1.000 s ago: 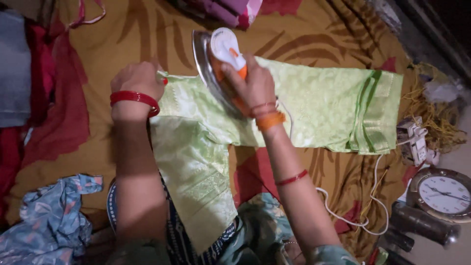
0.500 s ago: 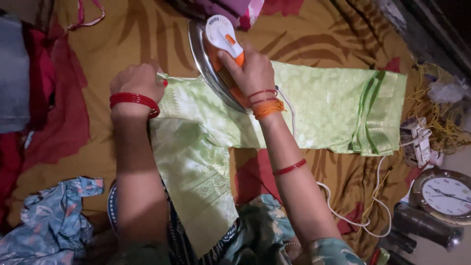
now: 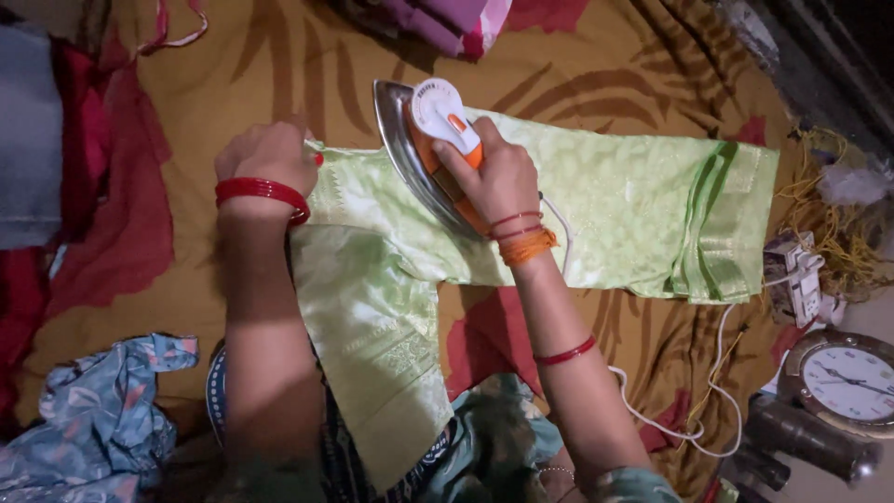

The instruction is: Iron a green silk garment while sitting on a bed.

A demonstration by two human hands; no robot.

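A light green patterned garment (image 3: 615,200) lies spread across a brown and red bedsheet (image 3: 233,65), one part hanging down toward me. My right hand (image 3: 498,177) grips the handle of an orange and white electric iron (image 3: 424,140), which rests on the garment near its left end. My left hand (image 3: 270,154), with a red bangle at the wrist, presses down on the garment's left edge beside the iron.
The iron's white cord (image 3: 689,410) runs right to a white plug block (image 3: 792,279). A round clock (image 3: 843,382) and a dark cylinder (image 3: 801,442) lie at lower right. Blue patterned cloth (image 3: 93,419) lies lower left, red cloth (image 3: 84,186) left, pink folded fabric (image 3: 438,19) at top.
My right hand has slid the iron a little to the left and upward along the garment. My left hand has stayed at the garment's left edge.
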